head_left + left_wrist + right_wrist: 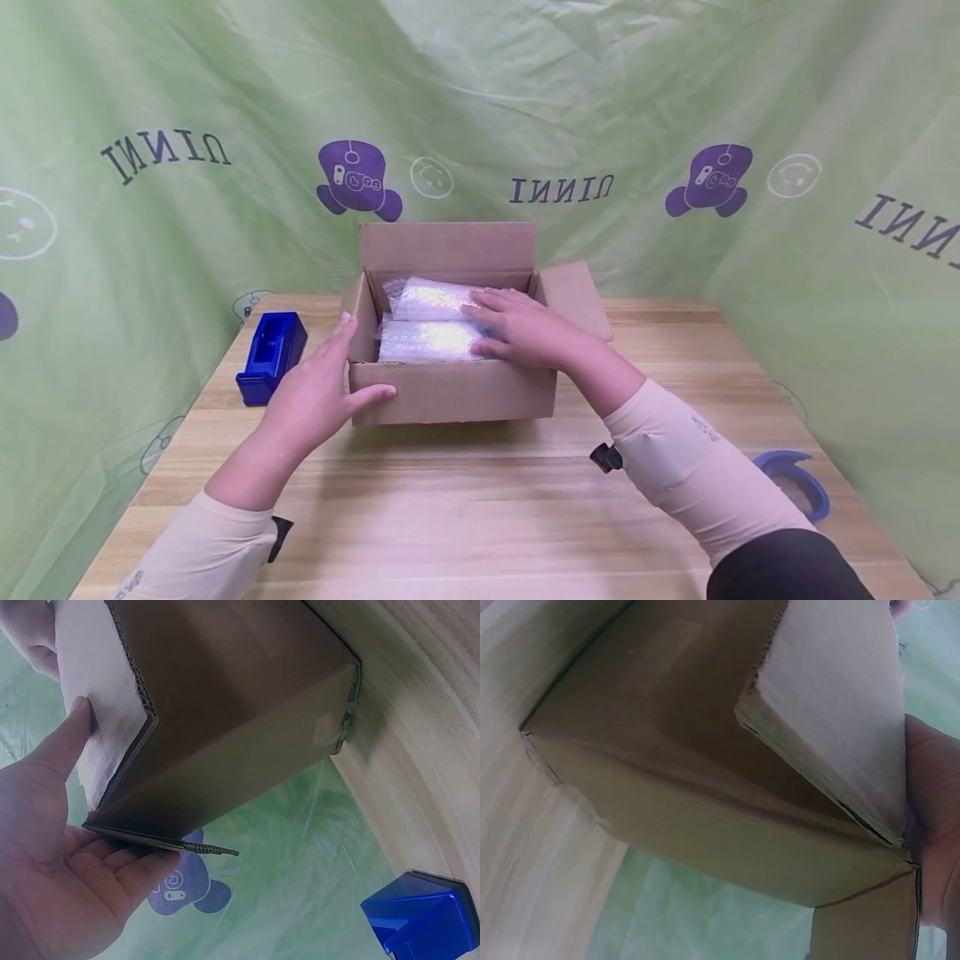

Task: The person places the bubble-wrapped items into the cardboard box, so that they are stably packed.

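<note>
An open cardboard box (453,393) stands on the table with flaps folded outward. Inside lie bubble-wrapped packages, one farther back (431,298) and one nearer the front (420,340). My right hand (525,329) reaches over the box's right side, its extended fingers resting on the packages; in the right wrist view, the box and front flap (832,705) hide most of that hand. At the left front corner, my left hand (318,387) touches the box. Its thumb lies on the front flap (105,712), and its relaxed fingers rest against the left side flap (161,841).
A blue tape dispenser (272,354) stands left of the box. Near the table's right edge lies a blue curved piece (806,483), partly hidden by my right sleeve. Green printed cloth (480,100) hangs behind and beside the wooden table (450,517).
</note>
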Tool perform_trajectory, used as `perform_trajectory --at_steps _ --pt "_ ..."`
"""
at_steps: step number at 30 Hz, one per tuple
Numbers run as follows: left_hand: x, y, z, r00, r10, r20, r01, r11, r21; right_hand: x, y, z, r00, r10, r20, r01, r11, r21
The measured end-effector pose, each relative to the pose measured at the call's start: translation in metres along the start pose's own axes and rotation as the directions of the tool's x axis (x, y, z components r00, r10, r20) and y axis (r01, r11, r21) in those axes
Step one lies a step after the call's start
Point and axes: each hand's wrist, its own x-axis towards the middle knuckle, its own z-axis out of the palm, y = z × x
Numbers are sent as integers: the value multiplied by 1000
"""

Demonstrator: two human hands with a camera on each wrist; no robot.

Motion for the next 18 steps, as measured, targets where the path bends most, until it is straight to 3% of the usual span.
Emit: perform_trajectory --at_steps 9,18 --pt "2 -3 0 1000 5 6 -5 1000 -17 -1 3 2 999 25 -27 -25 1000 17" --pt "-3 -11 -2 999 37 -2 -37 996 -75 -30 -3 -15 979 79 -186 -58 992 115"
